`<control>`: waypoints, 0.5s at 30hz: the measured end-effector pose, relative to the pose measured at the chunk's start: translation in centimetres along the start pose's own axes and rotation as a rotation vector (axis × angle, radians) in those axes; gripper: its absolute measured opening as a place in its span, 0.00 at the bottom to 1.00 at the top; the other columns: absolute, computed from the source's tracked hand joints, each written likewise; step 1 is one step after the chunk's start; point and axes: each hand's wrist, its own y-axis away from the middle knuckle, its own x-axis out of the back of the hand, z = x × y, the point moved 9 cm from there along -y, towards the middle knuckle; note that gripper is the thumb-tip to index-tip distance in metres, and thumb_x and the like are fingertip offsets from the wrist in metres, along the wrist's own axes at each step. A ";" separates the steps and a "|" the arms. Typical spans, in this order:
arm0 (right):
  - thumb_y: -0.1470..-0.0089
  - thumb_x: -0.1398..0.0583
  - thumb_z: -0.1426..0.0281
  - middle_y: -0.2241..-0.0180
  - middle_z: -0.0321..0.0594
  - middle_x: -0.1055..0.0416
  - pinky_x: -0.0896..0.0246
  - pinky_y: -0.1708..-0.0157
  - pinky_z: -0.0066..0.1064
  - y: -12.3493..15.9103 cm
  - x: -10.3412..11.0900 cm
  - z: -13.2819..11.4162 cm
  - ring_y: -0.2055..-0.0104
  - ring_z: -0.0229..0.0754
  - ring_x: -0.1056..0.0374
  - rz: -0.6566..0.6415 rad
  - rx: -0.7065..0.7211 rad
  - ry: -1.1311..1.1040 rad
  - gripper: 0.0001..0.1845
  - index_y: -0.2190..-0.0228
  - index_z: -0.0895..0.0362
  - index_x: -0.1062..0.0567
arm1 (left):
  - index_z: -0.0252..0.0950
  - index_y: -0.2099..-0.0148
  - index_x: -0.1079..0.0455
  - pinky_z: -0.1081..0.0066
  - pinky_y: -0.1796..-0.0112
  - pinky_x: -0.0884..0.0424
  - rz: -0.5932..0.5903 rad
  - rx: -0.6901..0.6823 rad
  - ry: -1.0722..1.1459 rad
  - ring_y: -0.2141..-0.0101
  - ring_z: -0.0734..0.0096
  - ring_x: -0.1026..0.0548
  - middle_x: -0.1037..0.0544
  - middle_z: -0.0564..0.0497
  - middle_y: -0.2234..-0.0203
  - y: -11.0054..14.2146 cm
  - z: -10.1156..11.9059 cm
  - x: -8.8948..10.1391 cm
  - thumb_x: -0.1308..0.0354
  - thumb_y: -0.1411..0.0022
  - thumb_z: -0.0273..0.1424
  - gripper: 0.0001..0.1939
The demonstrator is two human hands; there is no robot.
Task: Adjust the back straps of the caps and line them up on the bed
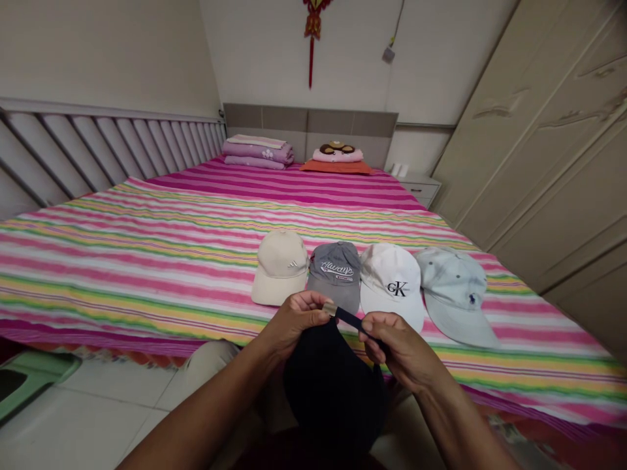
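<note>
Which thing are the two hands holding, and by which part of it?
A dark cap, by its strap: the left hand pinches near the light-coloured clasp, the right hand further along.

The left hand [298, 321] partly hides the grey cap [335, 264]; the red ornament [313, 25] is cropped above.

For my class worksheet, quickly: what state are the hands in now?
Left hand: closed, holding the buckle.
Right hand: closed, holding the dark cap strap.
</note>
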 end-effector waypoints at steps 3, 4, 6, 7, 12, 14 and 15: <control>0.60 0.39 0.64 0.92 0.29 0.43 0.61 0.86 0.23 0.0 0.0 0.1 0.88 0.28 0.53 0.002 -0.001 0.014 0.13 0.85 0.60 0.30 | 0.31 0.71 0.30 0.79 0.76 0.37 -0.005 -0.008 -0.018 0.79 0.79 0.29 0.25 0.52 0.79 0.0 0.0 0.0 0.32 0.65 0.27 0.15; 0.60 0.39 0.63 0.92 0.29 0.43 0.61 0.86 0.23 0.0 0.1 0.1 0.88 0.28 0.53 0.001 0.000 0.027 0.13 0.85 0.60 0.30 | 0.31 0.71 0.30 0.79 0.76 0.37 -0.002 -0.010 -0.028 0.79 0.79 0.29 0.25 0.52 0.79 0.0 0.1 0.0 0.32 0.64 0.27 0.15; 0.59 0.39 0.61 0.92 0.29 0.43 0.61 0.86 0.23 -0.1 0.1 0.1 0.88 0.28 0.52 -0.005 0.008 0.068 0.14 0.83 0.60 0.29 | 0.31 0.71 0.30 0.79 0.76 0.38 0.006 -0.013 -0.053 0.79 0.80 0.30 0.25 0.52 0.79 0.1 0.1 0.0 0.32 0.64 0.27 0.15; 0.59 0.39 0.61 0.92 0.29 0.43 0.60 0.85 0.23 -0.1 0.1 0.0 0.88 0.28 0.52 -0.008 0.014 0.093 0.15 0.83 0.61 0.29 | 0.31 0.70 0.31 0.80 0.76 0.38 0.010 -0.012 -0.066 0.79 0.80 0.30 0.25 0.53 0.79 0.1 0.1 0.0 0.32 0.64 0.27 0.15; 0.60 0.38 0.58 0.92 0.29 0.43 0.61 0.85 0.23 -0.2 0.3 -0.4 0.88 0.29 0.52 0.021 0.034 0.193 0.17 0.82 0.60 0.29 | 0.32 0.70 0.30 0.79 0.77 0.39 0.021 0.003 -0.114 0.80 0.81 0.31 0.27 0.55 0.80 0.4 0.2 -0.3 0.32 0.65 0.27 0.15; 0.61 0.37 0.58 0.92 0.29 0.43 0.61 0.85 0.23 -0.2 0.3 -0.4 0.88 0.29 0.52 0.032 0.026 0.206 0.17 0.82 0.60 0.30 | 0.32 0.70 0.30 0.79 0.77 0.40 0.017 -0.002 -0.141 0.80 0.82 0.32 0.27 0.55 0.80 0.5 0.3 -0.4 0.32 0.64 0.28 0.15; 0.61 0.37 0.58 0.92 0.28 0.43 0.61 0.85 0.23 -0.2 0.3 -0.4 0.88 0.29 0.52 0.033 0.024 0.206 0.17 0.82 0.60 0.30 | 0.32 0.70 0.30 0.80 0.77 0.40 0.014 -0.004 -0.158 0.80 0.82 0.32 0.27 0.56 0.80 0.6 0.3 -0.5 0.32 0.64 0.27 0.15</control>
